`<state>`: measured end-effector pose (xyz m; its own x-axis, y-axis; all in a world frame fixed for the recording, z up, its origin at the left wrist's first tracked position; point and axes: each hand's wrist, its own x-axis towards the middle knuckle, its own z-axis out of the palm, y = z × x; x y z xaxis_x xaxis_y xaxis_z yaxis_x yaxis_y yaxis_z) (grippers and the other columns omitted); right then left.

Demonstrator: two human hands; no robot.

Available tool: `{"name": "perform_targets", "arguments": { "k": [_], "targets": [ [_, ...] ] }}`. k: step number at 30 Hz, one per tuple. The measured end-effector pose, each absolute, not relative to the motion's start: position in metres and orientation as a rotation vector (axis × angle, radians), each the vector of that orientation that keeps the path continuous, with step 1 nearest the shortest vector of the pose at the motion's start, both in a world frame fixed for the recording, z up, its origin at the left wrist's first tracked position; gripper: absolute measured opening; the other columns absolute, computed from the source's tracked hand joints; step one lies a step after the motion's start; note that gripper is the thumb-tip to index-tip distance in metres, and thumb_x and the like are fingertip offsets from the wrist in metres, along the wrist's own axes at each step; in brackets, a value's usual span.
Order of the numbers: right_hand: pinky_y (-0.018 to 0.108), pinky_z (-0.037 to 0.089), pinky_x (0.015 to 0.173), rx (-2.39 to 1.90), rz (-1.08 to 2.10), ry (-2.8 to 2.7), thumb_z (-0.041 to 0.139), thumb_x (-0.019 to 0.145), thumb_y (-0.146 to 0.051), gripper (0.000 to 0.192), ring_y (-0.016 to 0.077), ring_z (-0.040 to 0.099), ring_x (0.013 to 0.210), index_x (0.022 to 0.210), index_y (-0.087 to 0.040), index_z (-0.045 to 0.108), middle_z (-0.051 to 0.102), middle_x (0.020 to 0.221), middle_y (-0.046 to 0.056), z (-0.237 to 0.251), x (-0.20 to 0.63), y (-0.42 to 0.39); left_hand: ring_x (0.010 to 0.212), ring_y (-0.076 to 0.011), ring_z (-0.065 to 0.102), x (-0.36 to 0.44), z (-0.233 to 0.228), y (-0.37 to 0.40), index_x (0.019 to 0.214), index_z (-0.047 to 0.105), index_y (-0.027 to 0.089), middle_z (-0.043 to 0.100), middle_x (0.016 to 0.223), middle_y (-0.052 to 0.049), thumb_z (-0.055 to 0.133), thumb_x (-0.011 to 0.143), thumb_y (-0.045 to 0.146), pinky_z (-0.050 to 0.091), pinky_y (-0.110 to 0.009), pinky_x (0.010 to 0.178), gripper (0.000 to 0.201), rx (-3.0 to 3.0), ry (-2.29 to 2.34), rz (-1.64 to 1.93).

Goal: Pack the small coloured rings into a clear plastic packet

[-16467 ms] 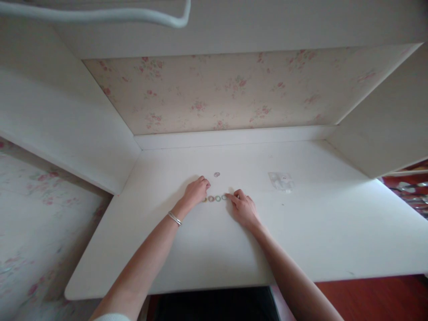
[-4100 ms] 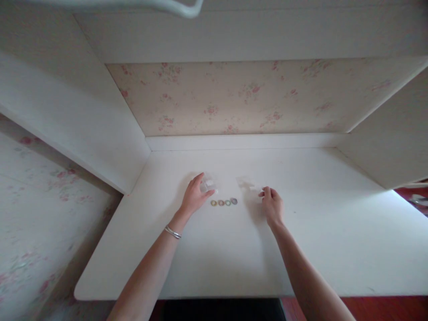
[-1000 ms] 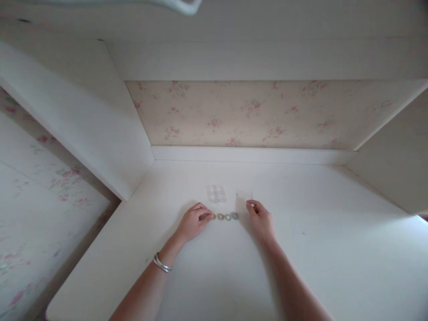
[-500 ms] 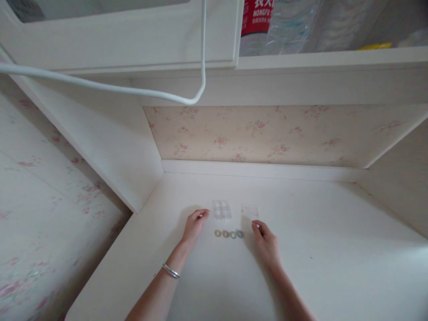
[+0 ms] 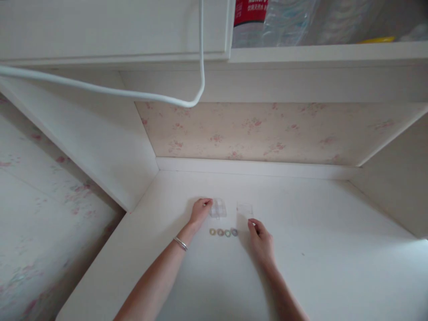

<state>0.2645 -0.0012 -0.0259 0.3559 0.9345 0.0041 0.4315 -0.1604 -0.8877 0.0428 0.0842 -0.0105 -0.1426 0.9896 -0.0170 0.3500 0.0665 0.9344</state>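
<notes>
A clear plastic box with compartments (image 5: 219,208) lies on the white desktop. My left hand (image 5: 199,211), with a bangle on its wrist, has thumb and fingers closed at the box's upper left edge. To the right lies a flat clear plastic piece (image 5: 245,209), like a lid. My right hand (image 5: 261,239) is closed in a pinch at its lower right corner. Between the hands, nearer to me, several small rings form a row: a yellowish ring (image 5: 212,232), a brownish ring (image 5: 220,232), a greenish ring (image 5: 228,233) and a grey-purple ring (image 5: 234,232).
A thick white cable (image 5: 133,93) hangs across the upper left. Above the white desktop (image 5: 321,214) is a cabinet shelf (image 5: 321,53) with plastic-wrapped bottles (image 5: 287,22). A side panel (image 5: 100,133) borders the left, and a tiny dark speck (image 5: 302,254) lies at right.
My left hand has moved up and right to the edge of the compartment box. My right hand stays at the flat clear piece's corner. The view has shifted slightly.
</notes>
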Motion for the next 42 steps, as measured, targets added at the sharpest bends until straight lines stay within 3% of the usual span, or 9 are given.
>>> {"name": "perform_targets", "arguments": {
  "k": [6, 12, 16, 22, 30, 36, 42],
  "targets": [
    [0.026, 0.037, 0.056, -1.759, 0.712, -1.248, 0.042, 0.080, -0.060, 0.052, 0.0162, 0.052, 0.058, 0.098, -0.018, 0.067, 0.060, 0.063, 0.002, -0.026, 0.264, -0.001, 0.078, -0.0146, 0.060, 0.037, -0.012, 0.077, 0.112, 0.063, 0.017, 0.065, 0.105, -0.008, 0.068, 0.069, 0.026, 0.046, -0.025, 0.072, 0.044, 1.368, 1.631, 1.034],
    [0.025, 0.037, 0.054, -1.768, 0.709, -1.248, 0.042, 0.079, -0.061, 0.054, 0.0149, 0.050, 0.055, 0.098, -0.017, 0.067, 0.059, 0.062, 0.001, -0.029, 0.262, 0.000, 0.065, -0.0124, 0.060, 0.039, -0.012, 0.068, 0.119, 0.059, 0.019, 0.069, 0.090, -0.005, 0.064, 0.073, 0.026, 0.047, -0.022, 0.063, 0.046, 1.382, 1.573, 0.885],
    [0.025, 0.037, 0.055, -1.772, 0.717, -1.237, 0.041, 0.079, -0.062, 0.056, 0.0150, 0.050, 0.056, 0.099, -0.017, 0.067, 0.059, 0.063, 0.001, -0.028, 0.260, -0.001, 0.057, -0.0102, 0.059, 0.042, -0.017, 0.065, 0.118, 0.058, 0.020, 0.069, 0.095, -0.006, 0.063, 0.074, 0.026, 0.046, -0.022, 0.059, 0.044, 1.420, 1.508, 0.890],
    [0.025, 0.036, 0.055, -1.793, 0.703, -1.246, 0.041, 0.078, -0.063, 0.059, 0.0154, 0.049, 0.058, 0.099, -0.015, 0.067, 0.058, 0.062, 0.002, -0.026, 0.260, 0.000, 0.062, -0.0092, 0.060, 0.042, -0.022, 0.063, 0.116, 0.056, 0.021, 0.063, 0.114, -0.008, 0.065, 0.072, 0.024, 0.047, -0.022, 0.059, 0.044, 1.428, 1.443, 0.918],
    [0.023, 0.033, 0.052, -1.670, 0.770, -1.406, 0.044, 0.082, -0.056, 0.048, 0.0119, 0.044, 0.053, 0.099, -0.016, 0.064, 0.052, 0.058, -0.002, -0.025, 0.255, -0.003, 0.070, -0.0085, 0.058, 0.035, -0.023, 0.053, 0.116, 0.048, 0.020, 0.055, 0.123, -0.008, 0.065, 0.071, 0.023, 0.046, -0.019, 0.056, 0.049, 1.340, 1.369, 1.043],
    [0.029, 0.033, 0.074, -1.502, 0.408, -2.087, 0.043, 0.090, -0.038, 0.029, 0.0168, 0.054, 0.078, 0.104, -0.022, 0.063, 0.063, 0.082, 0.005, 0.008, 0.211, -0.021, 0.054, -0.0045, 0.049, 0.016, -0.015, 0.021, 0.109, 0.052, 0.019, 0.059, 0.103, -0.005, 0.059, 0.077, 0.034, 0.038, -0.016, 0.046, 0.036, 1.142, 1.452, 1.168],
    [0.031, 0.027, 0.073, -1.527, 0.212, -2.399, 0.047, 0.090, -0.030, 0.019, 0.0175, 0.052, 0.082, 0.098, -0.025, 0.064, 0.061, 0.089, 0.005, 0.020, 0.183, -0.020, 0.050, -0.0042, 0.043, 0.001, -0.009, -0.005, 0.111, 0.053, 0.020, 0.058, 0.086, -0.001, 0.058, 0.077, 0.039, 0.031, -0.016, 0.043, 0.040, 1.059, 1.363, 1.094]
  ]
}}
